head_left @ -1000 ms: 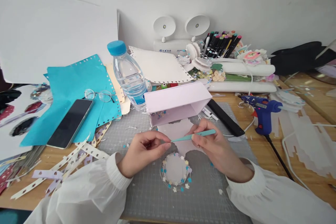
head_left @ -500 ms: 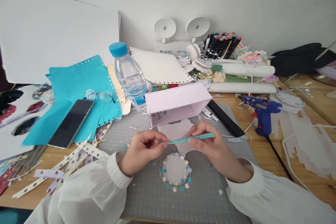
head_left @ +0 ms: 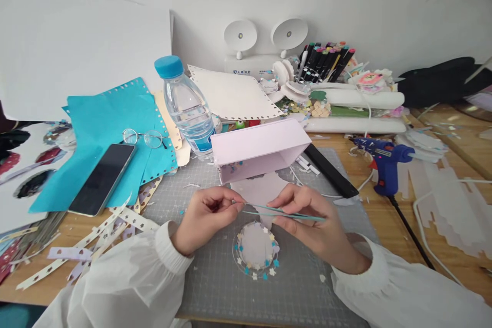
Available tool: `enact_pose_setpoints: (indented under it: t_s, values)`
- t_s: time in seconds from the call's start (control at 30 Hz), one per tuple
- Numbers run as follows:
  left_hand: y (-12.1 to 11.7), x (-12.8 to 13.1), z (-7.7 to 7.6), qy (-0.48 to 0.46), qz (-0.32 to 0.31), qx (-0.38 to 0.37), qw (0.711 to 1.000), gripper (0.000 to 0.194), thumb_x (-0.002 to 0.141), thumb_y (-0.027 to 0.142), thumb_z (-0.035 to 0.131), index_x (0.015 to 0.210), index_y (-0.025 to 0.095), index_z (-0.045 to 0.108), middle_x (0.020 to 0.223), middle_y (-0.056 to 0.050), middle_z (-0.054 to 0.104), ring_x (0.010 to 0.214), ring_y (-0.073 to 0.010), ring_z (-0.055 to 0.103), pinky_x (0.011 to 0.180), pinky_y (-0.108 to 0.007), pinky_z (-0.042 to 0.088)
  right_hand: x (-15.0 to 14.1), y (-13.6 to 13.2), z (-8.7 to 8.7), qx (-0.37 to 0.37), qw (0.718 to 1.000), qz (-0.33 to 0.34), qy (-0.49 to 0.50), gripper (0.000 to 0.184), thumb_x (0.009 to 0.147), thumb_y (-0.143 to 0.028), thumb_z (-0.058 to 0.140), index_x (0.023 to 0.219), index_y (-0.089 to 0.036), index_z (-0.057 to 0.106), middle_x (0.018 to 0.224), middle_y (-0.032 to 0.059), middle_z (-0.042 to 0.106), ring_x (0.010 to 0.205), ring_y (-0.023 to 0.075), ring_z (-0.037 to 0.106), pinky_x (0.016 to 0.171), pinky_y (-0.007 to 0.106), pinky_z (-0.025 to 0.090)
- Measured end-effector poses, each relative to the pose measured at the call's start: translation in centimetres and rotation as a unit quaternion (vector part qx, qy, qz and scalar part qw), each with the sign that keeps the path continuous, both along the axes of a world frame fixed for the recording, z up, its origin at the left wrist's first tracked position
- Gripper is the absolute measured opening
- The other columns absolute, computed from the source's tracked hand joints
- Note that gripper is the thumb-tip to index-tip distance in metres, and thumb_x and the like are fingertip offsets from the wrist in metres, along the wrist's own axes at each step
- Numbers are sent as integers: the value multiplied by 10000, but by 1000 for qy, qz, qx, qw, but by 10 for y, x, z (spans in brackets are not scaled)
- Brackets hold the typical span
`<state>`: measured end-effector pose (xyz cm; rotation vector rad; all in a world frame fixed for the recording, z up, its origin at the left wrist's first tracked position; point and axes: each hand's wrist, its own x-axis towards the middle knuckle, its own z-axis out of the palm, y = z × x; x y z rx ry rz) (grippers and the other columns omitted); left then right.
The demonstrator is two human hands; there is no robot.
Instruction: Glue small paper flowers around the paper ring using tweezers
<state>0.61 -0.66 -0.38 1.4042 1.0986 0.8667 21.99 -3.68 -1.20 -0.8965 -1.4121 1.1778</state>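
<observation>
Light-blue tweezers (head_left: 294,213) are in my right hand (head_left: 307,223), gripped between thumb and fingers with both slim arms showing. Their tips point left toward my left hand (head_left: 209,218), whose thumb and index finger are pinched together. Whatever lies in that pinch is too small to make out. Below the hands, on the grey cutting mat (head_left: 215,287), lies a round wreath (head_left: 255,252) of clear loops dotted with blue, white and cream paper flowers around a pale disc. Behind the hands, a cut sheet of pale paper (head_left: 255,190) lies flat.
A pale lilac open box (head_left: 261,146) stands behind the paper, beside a water bottle (head_left: 186,105). To the right are a black bar (head_left: 330,171) and a blue glue gun (head_left: 384,159) with its cord. A phone (head_left: 102,179), glasses (head_left: 143,138) and punched paper strips (head_left: 73,253) lie left.
The tweezers have turned in my right hand, so their two arms now show apart and the rear end sits lower. My left hand stays pinched in nearly the same place.
</observation>
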Motion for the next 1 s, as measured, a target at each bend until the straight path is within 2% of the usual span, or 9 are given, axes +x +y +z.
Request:
enact_pose_setpoints:
  t_s: [0.13,0.2,0.3,0.43,0.5,0.6,0.7,0.8,1.0]
  values:
    - [0,-1,0,0,-33,3,999,213,745,309,689,721,98,700,458,54,363,455,-61,282,430,-195,252,1,3,-8,-82,993,-15,78,156,776,-221,724,781,-258,572,801,15,630,816,176,606,682,314,474]
    - [0,-1,0,-3,-43,0,999,205,744,301,688,723,97,695,454,64,341,447,-56,268,427,-192,244,2,6,-9,-119,985,-23,120,179,774,-276,730,751,-249,555,749,-7,585,683,138,558,594,279,427]
    - [0,-2,1,0,-40,-4,999,196,745,292,683,720,97,681,453,68,331,453,-58,269,436,-194,248,3,12,-5,-166,966,-56,190,279,758,-370,735,688,-231,503,684,-38,522,502,81,398,494,253,321]
    - [0,-2,1,-2,-56,-11,998,224,756,325,678,730,106,642,520,25,445,497,-80,358,453,-200,290,4,19,0,-214,946,-96,224,377,739,-431,736,626,-214,448,669,-30,559,478,76,328,477,255,295]
    - [0,-1,1,-11,-68,-7,998,241,779,347,662,750,111,623,575,2,498,528,-91,401,469,-199,319,3,19,-1,-225,946,-90,215,389,751,-432,723,612,-209,435,648,-26,556,487,81,336,479,252,306]
    - [0,-1,0,-23,-86,7,996,248,833,354,612,771,115,608,650,-24,550,582,-102,448,516,-202,364,1,14,-4,-210,962,-60,163,363,769,-402,713,619,-213,442,566,-46,464,511,93,393,535,260,382]
    - [0,-2,1,-32,-97,19,995,252,873,347,571,772,118,596,688,-31,568,615,-105,460,557,-207,381,1,9,-6,-196,975,-37,94,262,774,-363,716,697,-225,508,628,-47,480,541,95,457,585,271,447]
    - [0,-2,3,-43,-93,14,995,255,883,353,565,769,125,580,687,-18,553,607,-98,444,551,-204,362,1,6,-5,-191,980,-34,47,212,782,-357,709,747,-227,545,697,-37,510,532,80,467,531,239,443]
    - [-2,-3,1,-90,-89,-18,992,283,897,394,551,772,140,549,642,24,464,504,-64,322,470,-202,269,-2,8,-4,-173,983,-66,17,246,791,-383,693,706,-221,528,609,-53,464,491,73,437,517,229,411]
